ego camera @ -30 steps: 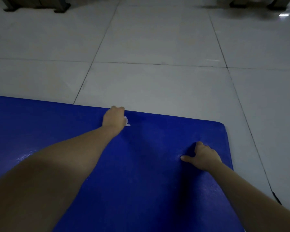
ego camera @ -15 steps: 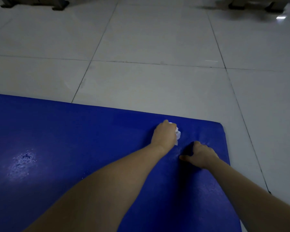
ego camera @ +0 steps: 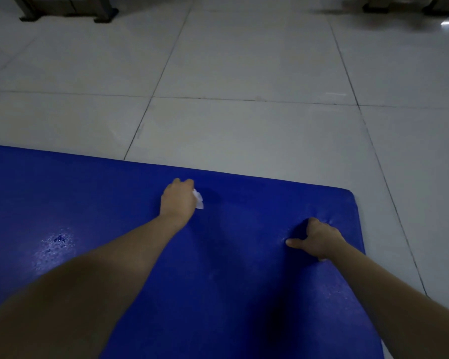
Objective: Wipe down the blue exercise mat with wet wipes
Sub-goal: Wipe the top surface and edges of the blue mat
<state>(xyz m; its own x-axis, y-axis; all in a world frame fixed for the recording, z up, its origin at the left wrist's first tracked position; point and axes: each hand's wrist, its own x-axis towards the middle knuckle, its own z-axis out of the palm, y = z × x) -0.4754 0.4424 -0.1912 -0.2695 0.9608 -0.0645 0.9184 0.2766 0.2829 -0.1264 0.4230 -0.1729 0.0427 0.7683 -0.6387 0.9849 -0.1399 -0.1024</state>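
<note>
The blue mat (ego camera: pixel 244 294) glistens wet at left; my left fingers (ego camera: pixel 184 181) clutch a mostly hidden wet wipe (ego camera: pixel 199 201), my right fingers (ego camera: pixel 313 224) clenched.

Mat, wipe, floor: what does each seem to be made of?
Mat: probably foam under a vinyl-like skin; finely pebbled, slightly glossy, and it dimples under the right hand.
Wipe: thin white sheet, paper or nonwoven, crumpled in the left hand; too small to tell.
Floor: large pale tiles, likely glazed ceramic; dark joints, soft glare.
</note>
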